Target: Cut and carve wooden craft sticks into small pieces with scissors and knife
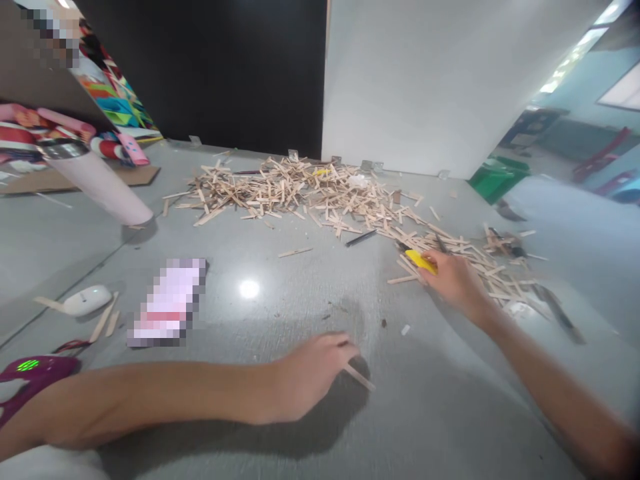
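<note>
My left hand [317,370] is low in the middle of the table, its fingers closed on a thin wooden stick [361,378] that points to the lower right. My right hand [453,279] reaches to the near edge of the stick pile, wrapped round what looks like a yellow utility knife [420,261] with a dark front end. Around and beyond it spreads a loose heap of flat wooden sticks [280,190]. A dark, slim pen-like object [361,238] lies left of the knife, and one lone stick [295,252] rests farther left.
A pink bottle [107,183], a phone [170,300] and a white mouse [87,301] are on the left. Behind the pile stand black [215,73] and white panels [415,87]. A green bin [500,177] is at the right. A dark metal strip [560,313] lies right of my right hand.
</note>
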Demonstrator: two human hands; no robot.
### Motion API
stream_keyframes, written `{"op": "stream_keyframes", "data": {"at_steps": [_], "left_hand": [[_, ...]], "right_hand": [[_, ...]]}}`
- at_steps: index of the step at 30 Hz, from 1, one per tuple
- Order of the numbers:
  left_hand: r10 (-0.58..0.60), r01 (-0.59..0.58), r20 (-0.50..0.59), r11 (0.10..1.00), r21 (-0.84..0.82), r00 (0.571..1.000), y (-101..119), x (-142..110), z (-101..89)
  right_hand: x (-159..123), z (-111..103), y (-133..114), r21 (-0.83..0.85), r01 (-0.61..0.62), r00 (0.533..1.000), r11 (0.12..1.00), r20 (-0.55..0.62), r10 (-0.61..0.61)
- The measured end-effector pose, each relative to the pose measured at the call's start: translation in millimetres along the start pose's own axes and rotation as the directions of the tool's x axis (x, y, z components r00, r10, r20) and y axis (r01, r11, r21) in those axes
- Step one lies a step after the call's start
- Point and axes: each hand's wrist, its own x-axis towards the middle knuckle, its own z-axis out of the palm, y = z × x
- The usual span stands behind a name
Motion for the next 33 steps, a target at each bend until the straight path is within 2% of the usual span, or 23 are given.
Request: {"op": "stream_keyframes", "data": {"at_steps": [3,5,8,11,13,16,20,23,26,29,31,33], "left_hand": [[0.007,-0.026,0.084,0.974,0.224,0.996,7.5,2.5,2.4],[0.045,-0.083,0.113,0.928,0.363,0.993,13.6,6.5,2.7],[0.135,-0.158,0.081,0.849,0.504,0.987,20.6,17.1,5.2],[0.095,-0.096,0.031,0.817,0.568,0.995,18.2,36.2,3.2],[-0.002,-0.01,0.02,0.823,0.568,1.0,7.0,53.4,-6.4],[-0.112,0.124,-0.055,0.814,0.567,0.992,-25.0,80.4,-33.9],[-0.282,0.348,-0.203,0.754,0.558,0.938,-75.6,106.3,-78.2],[-0.339,0.424,-0.256,0.739,0.523,0.905,-91.1,114.0,-95.5],[-0.294,0.379,-0.243,0.783,0.494,0.924,-73.3,111.9,-84.2],[-0.147,0.185,-0.118,0.871,0.454,0.982,-36.5,104.8,-49.9],[-0.07,0.077,-0.032,0.903,0.423,0.997,-16.2,103.0,-26.9],[-0.063,0.062,-0.012,0.908,0.415,0.998,-7.9,107.8,-13.8]], "right_hand": [[5.3,7.9,9.8,-0.004,-0.013,1.0,1.0,-0.017,0.013],[7.9,12.1,14.5,-0.001,-0.016,0.999,1.0,-0.028,0.016],[10.7,16.7,20.4,0.008,-0.023,0.998,1.0,-0.052,0.024],[12.3,20.1,24.7,0.011,-0.023,0.997,1.0,-0.074,0.023],[12.9,22.0,26.6,0.012,-0.016,0.997,1.0,-0.082,0.017],[13.5,24.5,28.2,0.007,-0.01,0.996,1.0,-0.091,0.011],[14.0,25.8,29.3,0.001,-0.003,0.996,1.0,-0.092,0.003],[14.1,26.9,29.6,0.005,0.0,0.996,1.0,-0.087,0.0],[14.1,29.7,29.0,0.006,-0.005,0.997,1.0,-0.081,0.006],[14.1,32.1,27.4,0.001,-0.022,0.997,1.0,-0.072,0.022],[14.0,32.2,25.9,-0.003,-0.032,0.997,0.999,-0.069,0.031],[14.0,31.2,24.4,-0.007,-0.033,0.997,0.999,-0.065,0.033]]}}
